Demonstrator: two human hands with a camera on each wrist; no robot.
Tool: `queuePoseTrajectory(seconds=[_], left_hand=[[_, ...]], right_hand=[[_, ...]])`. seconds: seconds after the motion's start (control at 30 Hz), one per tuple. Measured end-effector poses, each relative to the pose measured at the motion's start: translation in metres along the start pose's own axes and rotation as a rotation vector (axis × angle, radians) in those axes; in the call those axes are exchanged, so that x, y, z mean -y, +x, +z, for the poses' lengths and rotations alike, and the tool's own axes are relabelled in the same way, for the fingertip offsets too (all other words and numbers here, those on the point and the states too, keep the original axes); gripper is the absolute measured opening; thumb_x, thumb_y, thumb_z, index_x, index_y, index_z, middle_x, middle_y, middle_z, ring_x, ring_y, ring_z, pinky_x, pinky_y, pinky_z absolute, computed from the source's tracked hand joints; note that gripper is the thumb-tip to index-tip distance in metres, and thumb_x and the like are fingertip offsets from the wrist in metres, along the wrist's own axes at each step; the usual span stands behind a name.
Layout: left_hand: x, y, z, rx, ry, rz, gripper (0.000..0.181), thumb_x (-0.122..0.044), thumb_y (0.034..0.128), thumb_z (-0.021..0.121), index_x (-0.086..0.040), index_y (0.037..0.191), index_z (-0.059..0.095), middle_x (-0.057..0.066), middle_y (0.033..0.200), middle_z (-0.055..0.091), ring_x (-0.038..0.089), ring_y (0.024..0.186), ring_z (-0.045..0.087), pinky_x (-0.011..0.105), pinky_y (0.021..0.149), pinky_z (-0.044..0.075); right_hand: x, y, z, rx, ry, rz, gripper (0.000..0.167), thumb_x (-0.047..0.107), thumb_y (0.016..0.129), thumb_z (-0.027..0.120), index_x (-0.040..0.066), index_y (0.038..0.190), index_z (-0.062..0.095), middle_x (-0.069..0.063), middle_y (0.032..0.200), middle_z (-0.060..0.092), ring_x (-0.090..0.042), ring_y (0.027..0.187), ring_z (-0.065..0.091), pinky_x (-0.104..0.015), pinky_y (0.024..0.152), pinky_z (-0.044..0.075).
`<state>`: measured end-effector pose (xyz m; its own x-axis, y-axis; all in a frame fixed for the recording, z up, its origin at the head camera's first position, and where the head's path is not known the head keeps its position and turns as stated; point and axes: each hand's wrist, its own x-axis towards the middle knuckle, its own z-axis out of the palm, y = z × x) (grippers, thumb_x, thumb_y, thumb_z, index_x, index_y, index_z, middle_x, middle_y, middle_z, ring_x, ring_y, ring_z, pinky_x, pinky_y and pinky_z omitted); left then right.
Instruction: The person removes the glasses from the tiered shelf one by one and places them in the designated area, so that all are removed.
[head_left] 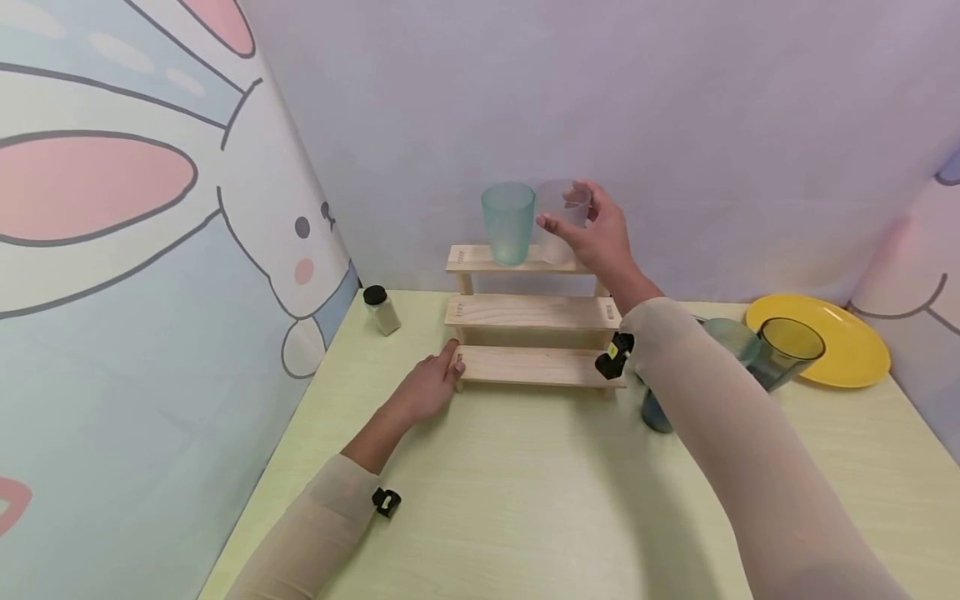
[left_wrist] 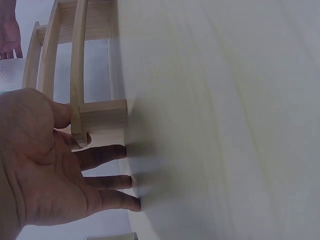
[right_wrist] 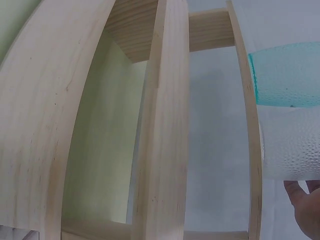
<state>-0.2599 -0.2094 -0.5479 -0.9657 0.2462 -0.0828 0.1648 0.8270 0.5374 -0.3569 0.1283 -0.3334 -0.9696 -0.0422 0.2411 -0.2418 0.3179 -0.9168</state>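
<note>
A three-tier wooden stand [head_left: 532, 312] is on the table. My left hand [head_left: 427, 387] pinches the left end of its lowest shelf [left_wrist: 77, 117] between thumb and index finger, while the other fingers stretch towards the tabletop. On the top shelf is an upright teal cup [head_left: 509, 225]. Right beside it, a clear, textured cup [head_left: 555, 248] stands upright at the top shelf too, and my right hand [head_left: 606, 237] holds it with the thumb in front and the fingers around its right side. In the right wrist view, only part of the right hand [right_wrist: 307, 207] shows.
Right of the stand, several tinted cups [head_left: 787, 346] are partly hidden behind my right forearm. Farther right lies a yellow plate [head_left: 855, 342]. A small black-capped jar [head_left: 384, 312] stands left of the stand. Printed walls [head_left: 247, 208] border the table.
</note>
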Motion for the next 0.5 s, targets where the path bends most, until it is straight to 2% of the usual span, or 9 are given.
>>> queuePoseTrajectory(seconds=[0.13, 0.5], left_hand=[[0.0012, 0.0011, 0.0013, 0.005, 0.003, -0.008, 0.094, -0.084, 0.1064, 0.019, -0.023, 0.177, 0.024, 0.025, 0.162, 0.058, 0.050, 0.157, 0.047, 0.067, 0.126, 0.039], [-0.0004, -0.0010, 0.0014, 0.001, 0.018, -0.018, 0.089, -0.079, 0.1096, 0.020, -0.021, 0.177, 0.025, 0.026, 0.160, 0.060, 0.051, 0.157, 0.047, 0.066, 0.127, 0.039]], right_hand=[[-0.0014, -0.0012, -0.0004, -0.001, -0.005, -0.016, 0.095, 0.048, 0.094, 0.089, 0.019, 0.170, 0.041, -0.004, 0.166, 0.057, -0.024, 0.159, 0.049, -0.048, 0.124, 0.048], [-0.0026, -0.0020, 0.0011, -0.005, -0.006, -0.023, 0.095, 0.047, 0.095, 0.088, 0.018, 0.171, 0.039, -0.004, 0.166, 0.056, -0.024, 0.159, 0.050, -0.049, 0.124, 0.048]])
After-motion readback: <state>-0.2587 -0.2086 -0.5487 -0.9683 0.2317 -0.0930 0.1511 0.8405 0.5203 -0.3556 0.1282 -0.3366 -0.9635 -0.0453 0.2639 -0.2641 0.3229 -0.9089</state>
